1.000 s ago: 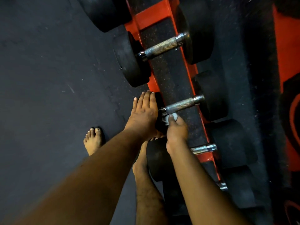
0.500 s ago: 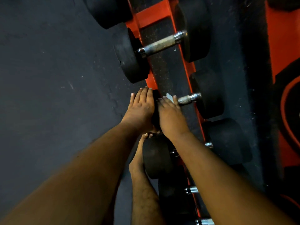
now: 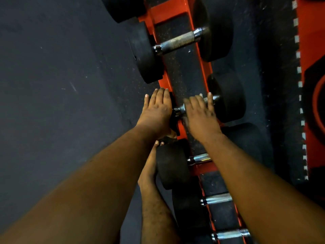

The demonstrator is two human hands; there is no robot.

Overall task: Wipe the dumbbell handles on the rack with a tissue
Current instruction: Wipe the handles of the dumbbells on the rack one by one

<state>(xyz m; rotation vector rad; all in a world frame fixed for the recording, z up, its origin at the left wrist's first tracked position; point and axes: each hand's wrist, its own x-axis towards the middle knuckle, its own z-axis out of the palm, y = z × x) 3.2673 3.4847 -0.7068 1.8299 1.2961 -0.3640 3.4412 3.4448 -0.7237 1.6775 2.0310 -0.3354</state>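
Several black dumbbells lie across an orange rack (image 3: 151,10). My left hand (image 3: 156,110) rests flat, fingers straight, on the near head of the middle dumbbell (image 3: 226,97). My right hand (image 3: 198,113) wraps over that dumbbell's steel handle (image 3: 180,109), near its far end, thumb up by the far head. The tissue is hidden under my right palm. Only a short bit of the handle shows between my hands.
A larger dumbbell with a knurled handle (image 3: 177,41) sits above. Smaller dumbbells (image 3: 172,164) with bare handles (image 3: 218,199) lie below, under my right forearm. My bare foot (image 3: 149,169) stands against the rack. Dark rubber floor (image 3: 61,85) spreads to the left.
My right hand has slid with the tissue along the handle from the near head toward the far head; the tissue is no longer visible. My left hand has stayed on the near head.
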